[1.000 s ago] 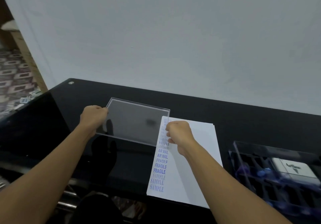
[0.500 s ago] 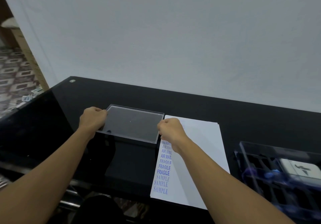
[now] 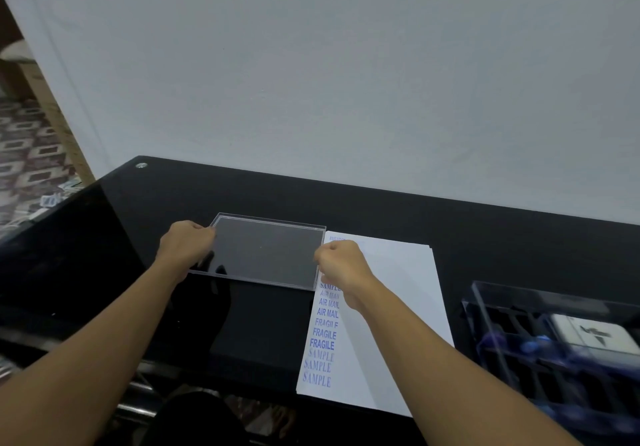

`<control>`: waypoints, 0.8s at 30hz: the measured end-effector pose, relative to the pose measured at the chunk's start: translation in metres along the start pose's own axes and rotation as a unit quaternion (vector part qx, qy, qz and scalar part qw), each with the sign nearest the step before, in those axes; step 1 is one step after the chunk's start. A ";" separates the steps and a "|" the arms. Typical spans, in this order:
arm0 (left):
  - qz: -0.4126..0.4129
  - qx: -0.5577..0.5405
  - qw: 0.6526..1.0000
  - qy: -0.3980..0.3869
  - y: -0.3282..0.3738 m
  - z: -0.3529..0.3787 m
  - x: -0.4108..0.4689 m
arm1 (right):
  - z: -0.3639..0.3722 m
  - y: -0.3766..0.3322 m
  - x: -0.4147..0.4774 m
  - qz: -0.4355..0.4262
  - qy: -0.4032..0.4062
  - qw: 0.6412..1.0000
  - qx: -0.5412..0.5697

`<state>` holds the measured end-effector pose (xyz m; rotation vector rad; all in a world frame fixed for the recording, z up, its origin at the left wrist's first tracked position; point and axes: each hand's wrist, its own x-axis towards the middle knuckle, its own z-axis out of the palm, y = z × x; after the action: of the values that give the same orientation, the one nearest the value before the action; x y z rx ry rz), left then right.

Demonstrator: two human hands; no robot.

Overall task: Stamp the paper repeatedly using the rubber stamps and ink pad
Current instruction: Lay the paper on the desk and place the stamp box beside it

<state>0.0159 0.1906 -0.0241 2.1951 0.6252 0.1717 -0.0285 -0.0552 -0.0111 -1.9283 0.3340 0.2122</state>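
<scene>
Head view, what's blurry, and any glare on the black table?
In the head view, the clear compartmented plastic box at the right edge is smeared by blur, while the blue stamped words on the white paper sheet read clearly; the glossy black table mirrors the left hand dimly below the transparent rectangular lid; no harsh glare.

Blue stamped words run down the left edge of the paper [image 3: 394, 324], from the right hand [image 3: 341, 265] toward the person: SAMPLE, AIR MAIL three times, FRAGILE three times, SAMPLE three times. A faint word beyond the hand is unreadable.
</scene>
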 end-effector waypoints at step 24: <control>0.222 -0.109 0.949 -0.195 0.142 0.070 -0.192 | -0.140 0.050 -0.071 -0.135 0.098 0.983 -0.082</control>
<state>-0.0739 -0.0282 0.0544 2.0417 -0.1096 0.0313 -0.1134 -0.1930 0.0182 -2.1385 0.1837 -0.1340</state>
